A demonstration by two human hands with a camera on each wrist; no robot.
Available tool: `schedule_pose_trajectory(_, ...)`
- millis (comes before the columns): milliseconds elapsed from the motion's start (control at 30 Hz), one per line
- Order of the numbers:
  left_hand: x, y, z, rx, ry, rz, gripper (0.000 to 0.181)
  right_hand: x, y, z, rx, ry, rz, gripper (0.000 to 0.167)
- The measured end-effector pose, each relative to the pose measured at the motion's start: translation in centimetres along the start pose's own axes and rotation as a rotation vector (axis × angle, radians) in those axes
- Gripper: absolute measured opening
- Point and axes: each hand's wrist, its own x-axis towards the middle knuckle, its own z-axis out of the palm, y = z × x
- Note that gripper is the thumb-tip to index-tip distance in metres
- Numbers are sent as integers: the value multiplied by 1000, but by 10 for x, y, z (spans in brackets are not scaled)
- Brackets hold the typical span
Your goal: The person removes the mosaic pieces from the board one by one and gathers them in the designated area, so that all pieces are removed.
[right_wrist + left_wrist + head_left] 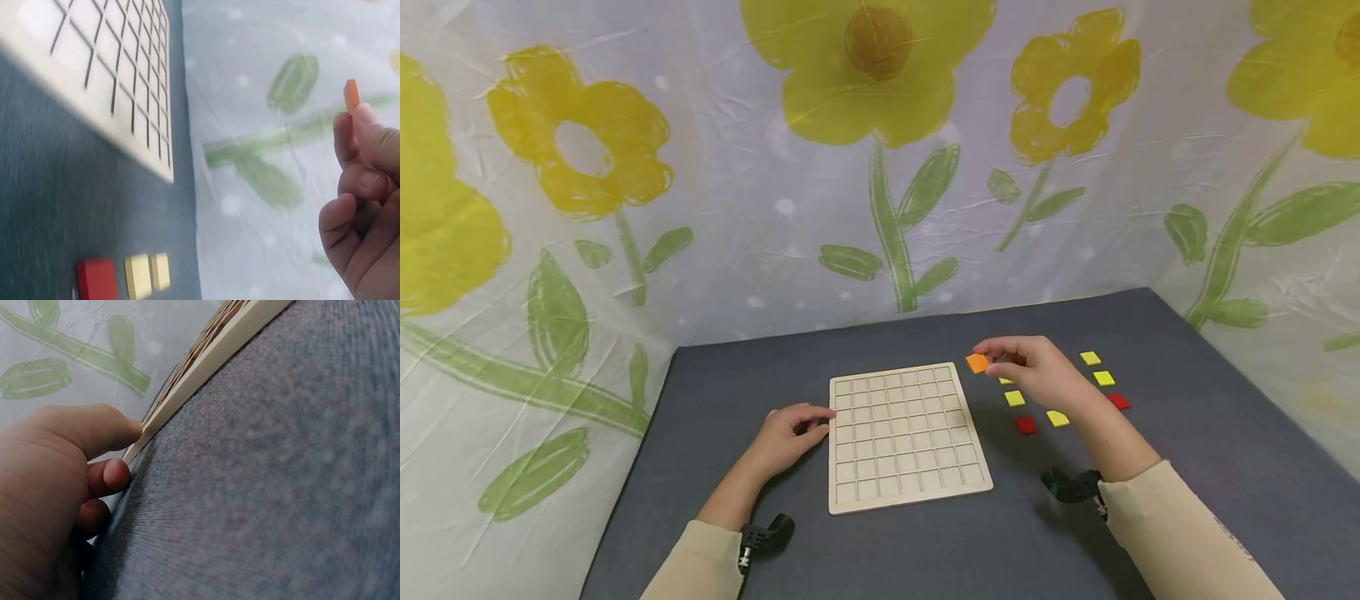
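A pale wooden grid board (904, 437) lies on the dark cloth, its square cells bare. My left hand (787, 437) rests at the board's left edge; in the left wrist view, thumb and fingers (111, 478) touch its rim. My right hand (1037, 372) pinches an orange square tile (977, 363) between thumb and forefinger, raised above the cloth just off the board's upper right corner. In the right wrist view the orange tile (352, 94) shows edge-on above the fingertips. Beneath and around this hand lie yellow tiles (1015, 398) and a red tile (1026, 426).
Farther right lie another red tile (1118, 402) and more yellow tiles (1103, 378). The dark cloth (880, 550) covers the table. A flower-printed curtain (737, 250) stands behind and at both sides. Each wrist wears a black camera mount (767, 535).
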Motion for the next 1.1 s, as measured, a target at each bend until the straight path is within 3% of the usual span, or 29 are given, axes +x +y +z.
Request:
schedule_pose_trajectory(367,2,0,1,10,-4,-25,22,-35,22,-55,-68,32,37,28)
schedule_pose_trajectory(667,0,0,1,4,-4,-38,22,-67,44,-102,-183,127,32,30)
schedule_pose_trajectory(900,-1,1,0,6,-3,-28,22,-90,68,-128,-241,160,126,34)
schedule_pose_trajectory(1100,-1,2,0,3,-3,-23,22,-102,99,-149,-274,158,147,33)
